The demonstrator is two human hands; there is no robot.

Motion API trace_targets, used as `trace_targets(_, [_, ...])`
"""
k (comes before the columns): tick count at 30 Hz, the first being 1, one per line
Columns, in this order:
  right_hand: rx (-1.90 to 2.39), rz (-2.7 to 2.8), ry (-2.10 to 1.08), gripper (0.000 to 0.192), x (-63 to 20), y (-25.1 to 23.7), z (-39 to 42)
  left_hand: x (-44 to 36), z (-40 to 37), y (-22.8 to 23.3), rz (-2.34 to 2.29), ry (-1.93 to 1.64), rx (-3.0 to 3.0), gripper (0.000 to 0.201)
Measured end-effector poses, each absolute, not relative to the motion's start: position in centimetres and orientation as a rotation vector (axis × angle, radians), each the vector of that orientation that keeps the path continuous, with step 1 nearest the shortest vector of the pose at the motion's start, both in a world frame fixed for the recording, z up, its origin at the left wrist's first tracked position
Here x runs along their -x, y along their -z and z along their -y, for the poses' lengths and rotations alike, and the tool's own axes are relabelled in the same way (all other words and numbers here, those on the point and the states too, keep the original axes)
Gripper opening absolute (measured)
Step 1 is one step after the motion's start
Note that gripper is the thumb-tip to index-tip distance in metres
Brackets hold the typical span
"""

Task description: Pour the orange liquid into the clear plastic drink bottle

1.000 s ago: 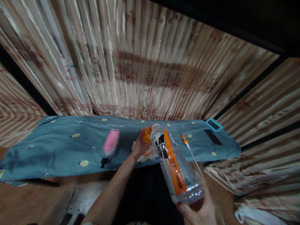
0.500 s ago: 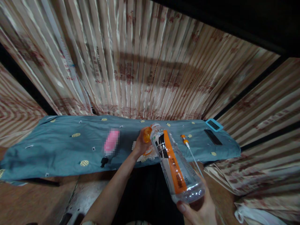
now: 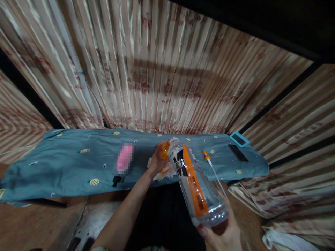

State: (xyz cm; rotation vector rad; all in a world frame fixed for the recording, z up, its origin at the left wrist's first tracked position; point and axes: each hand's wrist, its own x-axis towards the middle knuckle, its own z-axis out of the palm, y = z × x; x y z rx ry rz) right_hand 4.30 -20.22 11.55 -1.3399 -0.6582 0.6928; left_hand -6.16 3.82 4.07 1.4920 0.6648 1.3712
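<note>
My right hand [image 3: 222,226] grips a clear plastic drink bottle [image 3: 195,188] by its base. The bottle has an orange, grey and black label. It lies tilted, its uncapped neck pointing up and left. My left hand [image 3: 157,158] is closed around a translucent orange object [image 3: 164,150] right beside the bottle's mouth; its full shape is hidden by my fingers. Under my left hand lies a white and orange crumpled item [image 3: 166,172], partly covered. An orange and white pump head with a long thin tube [image 3: 206,157] rests to the right of the bottle.
A blue patterned cloth [image 3: 68,167] covers the long narrow surface. On its left lies a blurred pink object [image 3: 124,157] with a black tip. At the right are a dark phone [image 3: 238,153] and a blue-framed digital timer [image 3: 239,139]. Pleated curtains [image 3: 162,69] hang behind and alongside.
</note>
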Motion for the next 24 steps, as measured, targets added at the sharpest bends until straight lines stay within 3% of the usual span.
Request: trace_targets(24, [1.404,0.701,-0.694,0.087,-4.37,-11.38,20.33,6.08,-3.81,-4.16,-0.683,-1.386,-1.504,0.06])
